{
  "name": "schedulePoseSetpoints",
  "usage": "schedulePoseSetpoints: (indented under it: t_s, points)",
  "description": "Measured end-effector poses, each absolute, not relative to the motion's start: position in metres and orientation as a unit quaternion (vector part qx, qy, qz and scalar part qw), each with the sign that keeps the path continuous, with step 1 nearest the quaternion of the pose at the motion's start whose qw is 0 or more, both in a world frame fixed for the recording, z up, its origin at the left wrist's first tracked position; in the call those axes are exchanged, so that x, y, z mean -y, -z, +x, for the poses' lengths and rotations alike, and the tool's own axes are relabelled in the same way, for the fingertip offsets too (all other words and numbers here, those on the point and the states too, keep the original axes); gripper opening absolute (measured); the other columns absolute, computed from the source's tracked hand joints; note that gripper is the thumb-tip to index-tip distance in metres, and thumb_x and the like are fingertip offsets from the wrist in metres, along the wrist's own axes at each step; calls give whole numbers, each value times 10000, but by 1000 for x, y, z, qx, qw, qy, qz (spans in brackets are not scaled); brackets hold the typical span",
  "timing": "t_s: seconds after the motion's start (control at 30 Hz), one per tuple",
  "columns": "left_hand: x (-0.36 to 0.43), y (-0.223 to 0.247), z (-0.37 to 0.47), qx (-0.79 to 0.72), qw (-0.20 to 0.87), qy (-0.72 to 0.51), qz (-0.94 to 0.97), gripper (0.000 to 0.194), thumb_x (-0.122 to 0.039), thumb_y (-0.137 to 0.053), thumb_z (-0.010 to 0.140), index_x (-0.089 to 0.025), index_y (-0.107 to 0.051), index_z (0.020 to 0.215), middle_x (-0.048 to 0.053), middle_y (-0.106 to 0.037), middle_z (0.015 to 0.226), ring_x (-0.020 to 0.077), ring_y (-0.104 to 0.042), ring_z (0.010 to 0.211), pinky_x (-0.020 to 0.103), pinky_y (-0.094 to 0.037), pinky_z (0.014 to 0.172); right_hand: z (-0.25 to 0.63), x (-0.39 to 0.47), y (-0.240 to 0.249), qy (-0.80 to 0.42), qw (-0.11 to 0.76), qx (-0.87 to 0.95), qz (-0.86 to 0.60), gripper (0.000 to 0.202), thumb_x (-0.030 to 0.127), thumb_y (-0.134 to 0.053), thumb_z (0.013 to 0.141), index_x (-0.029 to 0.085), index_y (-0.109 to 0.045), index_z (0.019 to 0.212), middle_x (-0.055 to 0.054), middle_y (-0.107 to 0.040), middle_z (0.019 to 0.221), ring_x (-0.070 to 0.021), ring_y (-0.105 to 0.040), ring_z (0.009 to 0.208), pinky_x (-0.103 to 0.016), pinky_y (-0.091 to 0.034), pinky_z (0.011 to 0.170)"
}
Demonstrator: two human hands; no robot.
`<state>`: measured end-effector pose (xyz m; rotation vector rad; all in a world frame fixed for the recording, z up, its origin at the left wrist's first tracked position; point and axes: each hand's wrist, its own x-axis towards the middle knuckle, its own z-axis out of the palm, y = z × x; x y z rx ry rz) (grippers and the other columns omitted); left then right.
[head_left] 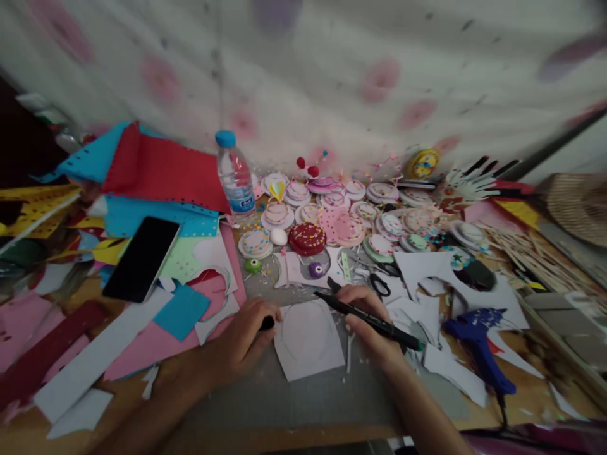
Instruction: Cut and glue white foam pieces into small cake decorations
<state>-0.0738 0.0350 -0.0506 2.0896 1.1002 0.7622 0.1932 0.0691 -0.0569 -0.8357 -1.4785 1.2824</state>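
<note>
A white piece of paper [310, 341] with a faintly drawn circle lies on the grey mat before me. My right hand [372, 322] grips a black marker [379, 323], its dark tip over the paper's upper right edge and its green end pointing right. At the paper's left edge, my left hand [249, 335] is closed around what looks like a black marker cap [267, 323]. Just above the paper are a purple eye-shaped bead [316, 270] and white cut-out scraps [298, 273]. Scissors [380, 285] lie beyond my right hand.
Several decorated paper discs [348, 227] crowd the back. A water bottle [236, 177] stands beside red felt [165, 165]. At left lies a phone [142, 259] on coloured sheets. A blue glue gun [481, 347], paper offcuts [453, 373] and wooden sticks [531, 253] are at right.
</note>
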Motion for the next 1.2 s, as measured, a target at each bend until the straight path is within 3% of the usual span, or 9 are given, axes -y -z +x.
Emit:
schedulePoseSetpoints:
  t_s: [0.13,0.4,0.47,0.53,0.6,0.8,0.9,1.03,1.2]
  points:
    - [-32,31,-57,-453,324,-267,786,155,-352,-460,964,-214,-528,981,19,-611,870,162,-584,792,266,-468,697,205,-52,32,-605,446,589,-298,314,484,-506,909,233,-648,1034,-63,-605,960,-225,-583,874,-332,-470,754]
    - [-23,-8,-15,-361,223,-259,868,224,-390,-478,959,-187,-571,976,24,-639,824,166,-586,790,274,-443,713,219,-29,-1,-572,394,640,-328,204,333,-528,927,223,-699,939,-30,-662,841,-166,-595,789,-254,-449,702]
    - [-19,-12,-3,-338,164,-244,894,271,-382,-414,982,-162,-572,961,39,-637,792,181,-583,771,303,-442,719,215,-17,4,-622,426,568,-330,231,347,-505,921,204,-684,886,0,-596,642,-137,-540,579,-238,-409,540]
    - [-14,-16,10,-321,118,-227,912,323,-364,-351,1000,-141,-569,917,54,-631,767,193,-578,742,327,-443,710,208,-2,8,-661,493,454,-338,267,377,-481,898,204,-656,794,48,-449,474,-106,-380,393,-218,-282,393]
    - [-10,-22,22,-301,109,-208,924,351,-351,-320,1007,-137,-561,867,55,-625,745,195,-571,711,331,-443,690,204,11,8,-654,553,373,-357,267,390,-509,834,209,-643,692,43,-423,453,-99,-313,353,-216,-212,345]
    - [-6,-40,48,-277,158,-173,932,457,-394,-223,1017,-130,-555,845,53,-628,704,175,-569,640,287,-434,590,213,21,-1,-608,620,335,-365,241,325,-519,746,214,-664,590,-47,-598,572,-131,-452,391,-229,-270,319]
    - [-6,-45,55,-272,154,-153,937,484,-402,-181,1018,-140,-540,825,45,-613,668,169,-557,592,281,-415,548,222,23,3,-564,642,379,-355,266,317,-473,782,221,-664,624,-40,-598,572,-136,-465,386,-249,-333,340]
    - [0,-50,63,-246,128,-155,948,482,-384,-180,1020,-140,-527,792,35,-590,628,165,-542,553,292,-414,540,227,34,9,-546,657,413,-316,273,348,-458,849,250,-673,711,-47,-653,646,-206,-603,559,-315,-474,489]
    - [7,-51,67,-219,91,-138,962,457,-339,-226,1019,-133,-539,756,31,-578,617,169,-520,537,312,-417,534,228,39,17,-550,675,416,-264,287,396,-452,873,271,-684,761,-33,-656,660,-221,-602,622,-343,-484,571]
